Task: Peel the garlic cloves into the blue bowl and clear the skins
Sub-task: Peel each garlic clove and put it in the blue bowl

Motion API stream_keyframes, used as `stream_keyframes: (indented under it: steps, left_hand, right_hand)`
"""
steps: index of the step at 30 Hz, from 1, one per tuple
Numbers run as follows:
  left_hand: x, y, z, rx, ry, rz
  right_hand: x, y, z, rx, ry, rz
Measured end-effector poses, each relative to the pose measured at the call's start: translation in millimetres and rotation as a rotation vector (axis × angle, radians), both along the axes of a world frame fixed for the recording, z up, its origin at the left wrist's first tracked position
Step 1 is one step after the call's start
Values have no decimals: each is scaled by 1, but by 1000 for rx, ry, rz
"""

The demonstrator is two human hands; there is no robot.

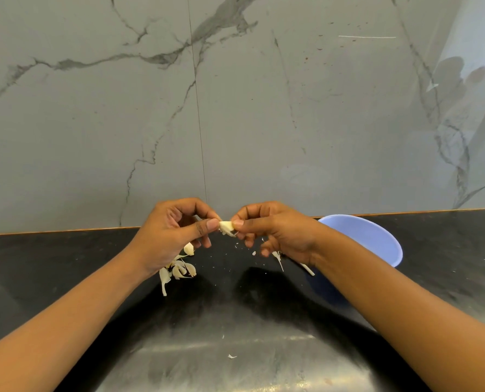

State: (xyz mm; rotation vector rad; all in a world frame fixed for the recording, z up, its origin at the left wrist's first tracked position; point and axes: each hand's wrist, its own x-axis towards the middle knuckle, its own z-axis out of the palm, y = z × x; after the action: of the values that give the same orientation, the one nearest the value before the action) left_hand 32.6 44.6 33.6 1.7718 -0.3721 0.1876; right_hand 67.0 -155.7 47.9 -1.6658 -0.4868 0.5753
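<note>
Both hands hold one pale garlic clove above the dark counter. My left hand pinches its left end between thumb and forefinger. My right hand pinches its right end, where loose skin hangs. Below my left hand lies a small heap of garlic cloves and skins. The blue bowl stands behind my right wrist, partly hidden by the forearm; its inside cannot be seen.
Thin skin strips and small flakes are scattered over the black counter. A grey marble wall rises directly behind the counter's back edge.
</note>
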Motion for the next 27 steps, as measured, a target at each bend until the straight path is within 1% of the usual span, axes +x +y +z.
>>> stream_keyframes:
  steps: [1,3,4,5,6,7,9,11,12,15,16,19,20,22,25,27]
  left_hand:
    - [1,1,-1,7,11,17]
    - [3,5,0,-10,52,66]
    - [5,7,0,-35,74,90]
    - [6,9,2,-66,92,112]
    - [7,10,2,-97,104,130]
    - [7,10,3,-119,106,147]
    - [7,7,1,-136,99,184]
    - [4,0,-2,-97,72,220]
    - [4,-5,-4,-71,51,229]
    - [3,-24,-6,-27,-2,208]
    - [3,-30,-6,19,-22,186]
    - [2,-39,-12,262,-98,100]
    - [2,-38,-13,288,-101,86]
    - [2,-31,-11,284,-110,104]
    - [2,-18,-2,278,-128,175]
    - [-1,-17,4,201,-74,195]
  right_hand:
    - [0,0,0,-62,-162,-47]
    - [1,-1,2,-193,-549,-159]
    - [2,-1,4,-236,-685,-191]
    - [3,-3,6,-255,-739,-208]
    - [4,-5,9,-255,-729,-218]
    - [5,-7,10,-243,-680,-220]
    - [6,-11,13,-212,-522,-219]
    - [7,-16,17,-181,-391,-215]
    - [8,-20,21,-180,-358,-216]
    - [13,-34,31,-245,-354,-254]
    - [14,-39,35,-268,-366,-282]
    - [20,-51,39,-319,-407,-364]
    - [21,-53,39,-326,-408,-372]
    - [21,-53,38,-304,-380,-346]
    - [18,-46,34,-238,-322,-247]
    - [14,-39,30,-188,-318,-195]
